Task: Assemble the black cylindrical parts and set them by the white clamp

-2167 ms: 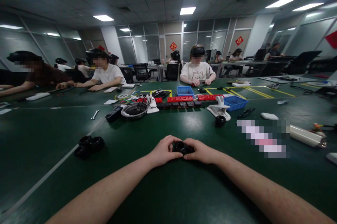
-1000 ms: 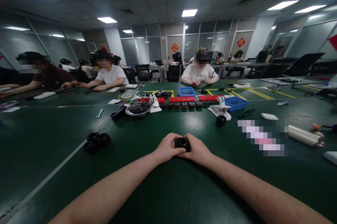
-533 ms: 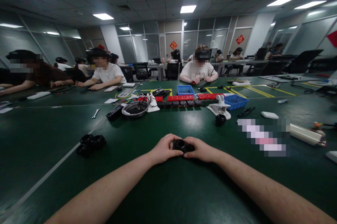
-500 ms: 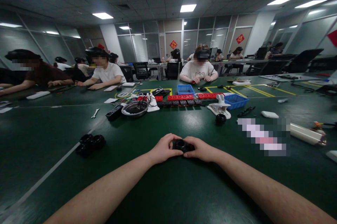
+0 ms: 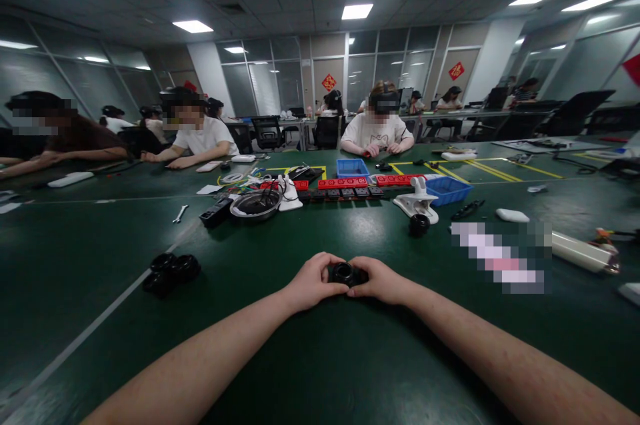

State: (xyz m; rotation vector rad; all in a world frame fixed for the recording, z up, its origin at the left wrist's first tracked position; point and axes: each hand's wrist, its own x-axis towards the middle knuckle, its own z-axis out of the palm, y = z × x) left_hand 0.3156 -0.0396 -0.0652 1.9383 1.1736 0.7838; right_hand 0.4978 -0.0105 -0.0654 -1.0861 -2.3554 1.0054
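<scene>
In the middle of the green table, my left hand and my right hand meet around a shiny black ring-shaped part. Its round opening faces up. The left thumb and fingers close on its left side. On the other side my right fingers curl over a dark piece that lies against the ring; I cannot tell whether it is separate. A cluster of similar black round parts lies to the left. One more black round part sits farther off to the right.
Ahead lie a round metal dish with cables, red power strips, a white clip stand and a blue tray. A wrench is at the left, a beige cylinder at the right. A person sits opposite.
Both hands keep their hold on the black part with almost no movement. The whole view has shifted very slightly.
</scene>
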